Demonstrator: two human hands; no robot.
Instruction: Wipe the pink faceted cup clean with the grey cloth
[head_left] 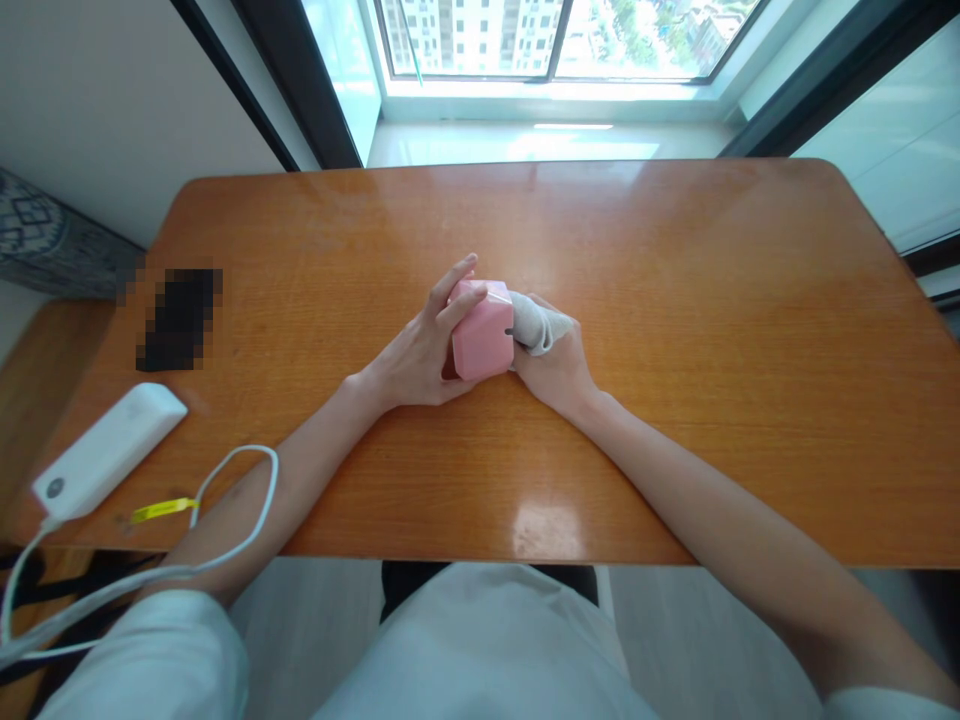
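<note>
Around the work, most of the clutter sits at the left end of the wooden table [712, 300]. One long white device [109, 450] lies slantwise near the left edge, and just beyond it is one dark item [180, 320], blurred out so that its kind cannot be told. A white cable [274, 475] loops up over the left forearm [322, 440], the one thing that gets in the arm's way; one yellow tag [161, 510] hangs on it, near the device. Past the table's left side is some patterned fabric [52, 235], and beyond the far edge a window [487, 40] shows two panes.

Two hands meet near the middle of the table, well apart from those things. Between them is one pink box [482, 340], held tilted; whether its underside touches the table cannot be told. The left hand [420, 345] grasps the box from its left, fingers spread over the far side and top, thumb along the near side. The right hand [559, 370] clutches one bunched grey cloth [534, 325] against the box's right side, its fingertips mostly hidden behind cloth and box.
</note>
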